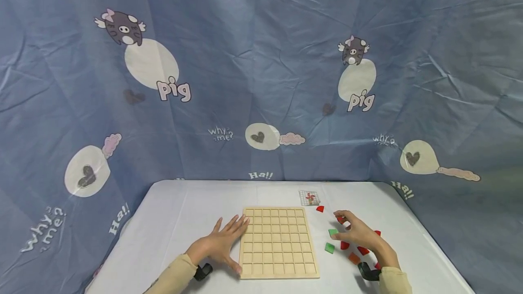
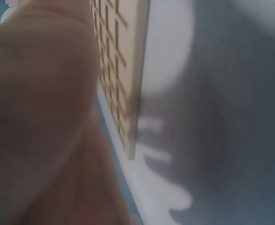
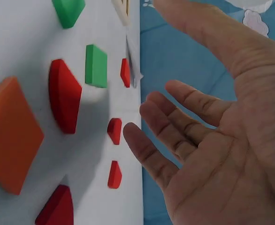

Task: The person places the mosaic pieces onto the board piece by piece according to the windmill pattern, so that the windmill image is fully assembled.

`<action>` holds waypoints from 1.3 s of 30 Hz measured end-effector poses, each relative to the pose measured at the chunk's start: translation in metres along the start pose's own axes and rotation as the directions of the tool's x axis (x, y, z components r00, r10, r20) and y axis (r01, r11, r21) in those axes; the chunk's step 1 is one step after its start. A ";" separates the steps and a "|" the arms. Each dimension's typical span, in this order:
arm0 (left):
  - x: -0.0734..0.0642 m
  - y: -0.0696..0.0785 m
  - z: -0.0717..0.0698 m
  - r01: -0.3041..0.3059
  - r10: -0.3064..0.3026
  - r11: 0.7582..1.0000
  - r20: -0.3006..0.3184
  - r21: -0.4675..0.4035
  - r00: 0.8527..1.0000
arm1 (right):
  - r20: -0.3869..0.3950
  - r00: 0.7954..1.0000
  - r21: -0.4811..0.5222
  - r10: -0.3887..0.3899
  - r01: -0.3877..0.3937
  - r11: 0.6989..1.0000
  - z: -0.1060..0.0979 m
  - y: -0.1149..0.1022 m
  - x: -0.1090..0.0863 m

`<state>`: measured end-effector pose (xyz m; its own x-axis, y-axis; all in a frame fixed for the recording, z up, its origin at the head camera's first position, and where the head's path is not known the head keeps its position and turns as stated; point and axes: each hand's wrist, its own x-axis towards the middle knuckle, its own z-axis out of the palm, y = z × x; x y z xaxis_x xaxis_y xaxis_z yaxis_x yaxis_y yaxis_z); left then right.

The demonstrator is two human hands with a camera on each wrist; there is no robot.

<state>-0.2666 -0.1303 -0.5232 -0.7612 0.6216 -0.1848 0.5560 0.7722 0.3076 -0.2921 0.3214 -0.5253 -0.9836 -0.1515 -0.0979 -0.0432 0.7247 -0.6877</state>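
A wooden grid board [image 1: 278,242] lies flat on the white table. My left hand [image 1: 220,245] spreads its fingers along the board's left edge, with fingertips and thumb right at the rim. My right hand [image 1: 360,234] is above the loose pieces to the right of the board, fingers relaxed and apart, nothing held. Around and below it are two green pieces [image 1: 329,248], an orange square [image 3: 11,136] and several red pieces [image 3: 64,96], some with a curved side. The right hand partly covers these pieces in the head view.
A small card [image 1: 309,198] printed with a grid and a red pinwheel-like figure lies beyond the board's far right corner. One red quarter-round piece [image 1: 320,208] sits near it. Blue patterned cloth [image 1: 261,80] hangs behind the white table [image 1: 184,212] and along its sides.
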 end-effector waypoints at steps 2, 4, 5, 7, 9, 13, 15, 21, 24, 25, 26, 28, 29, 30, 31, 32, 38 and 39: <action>0.000 0.000 0.003 0.009 -0.009 1.000 -0.002 -0.008 1.000 | -0.007 1.000 -0.001 0.016 -0.016 1.000 0.000 0.002 0.000; 0.000 0.001 0.005 0.016 -0.016 1.000 0.000 -0.012 1.000 | -0.011 1.000 -0.007 0.020 -0.020 1.000 0.001 0.004 0.001; 0.000 0.001 0.007 0.018 -0.018 1.000 0.000 -0.016 1.000 | -0.015 1.000 -0.012 0.021 -0.021 1.000 0.001 0.005 0.001; 0.000 0.001 0.009 0.024 -0.024 0.999 0.002 -0.028 1.000 | -0.022 1.000 -0.017 0.021 -0.021 1.000 0.001 0.007 0.002; 0.000 0.003 0.011 0.030 -0.030 0.999 0.004 -0.033 1.000 | -0.029 0.999 -0.022 0.013 -0.013 1.000 0.000 0.010 0.003; 0.000 0.004 0.014 0.047 -0.047 0.999 0.005 -0.025 0.999 | -0.045 0.999 -0.011 0.007 -0.008 1.000 -0.001 0.014 0.004; 0.000 0.003 0.015 0.049 -0.049 0.999 0.004 -0.017 0.999 | -0.054 0.998 -0.006 0.014 -0.014 1.000 -0.002 0.016 0.003; 0.001 0.000 0.020 0.051 -0.051 0.999 0.004 -0.019 0.999 | -0.083 0.996 0.001 -0.010 0.010 1.000 -0.005 0.017 0.005; 0.002 0.000 0.021 0.052 -0.052 0.998 0.004 -0.017 0.999 | -0.108 0.993 0.001 -0.043 0.043 0.999 -0.008 0.017 0.010; 0.002 -0.001 0.021 0.051 -0.051 0.999 0.003 -0.019 0.999 | -0.113 0.992 -0.002 -0.054 0.054 0.999 -0.009 0.016 0.012; 0.002 -0.001 0.021 0.050 -0.050 0.999 0.001 -0.020 0.999 | -0.119 0.991 0.000 -0.064 0.065 0.998 -0.010 0.016 0.014; 0.001 -0.001 0.022 0.047 -0.047 0.999 0.000 -0.023 0.999 | -0.132 0.988 -0.003 -0.079 0.080 0.997 -0.012 0.014 0.018; 0.001 -0.001 0.021 0.046 -0.046 0.999 -0.001 -0.026 0.999 | -0.133 0.987 -0.001 -0.085 0.085 0.996 -0.012 0.014 0.020; 0.001 -0.001 0.021 0.043 -0.043 0.999 -0.002 -0.027 0.999 | -0.136 0.987 0.002 -0.085 0.086 0.996 -0.013 0.013 0.022; 0.001 -0.001 0.021 0.041 -0.041 0.999 -0.002 -0.027 0.999 | -0.135 0.987 0.004 -0.084 0.086 0.996 -0.014 0.013 0.023; 0.001 -0.001 0.021 0.040 -0.040 0.999 -0.001 -0.028 0.999 | -0.135 0.987 0.007 -0.081 0.083 0.997 -0.014 0.012 0.025; 0.000 -0.001 0.020 0.025 -0.025 0.999 -0.003 -0.031 1.000 | -0.152 0.984 -0.013 -0.092 0.091 0.996 -0.016 0.007 0.035; 0.000 -0.002 0.020 0.022 -0.023 0.999 -0.003 -0.033 1.000 | -0.157 0.983 -0.018 -0.094 0.092 0.996 -0.015 0.006 0.037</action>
<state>-0.2610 -0.1288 -0.5425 -0.7745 0.6037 -0.1888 0.5274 0.7812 0.3341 -0.3313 0.3307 -0.5222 -0.9904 -0.1117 0.0812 -0.1370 0.7199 -0.6805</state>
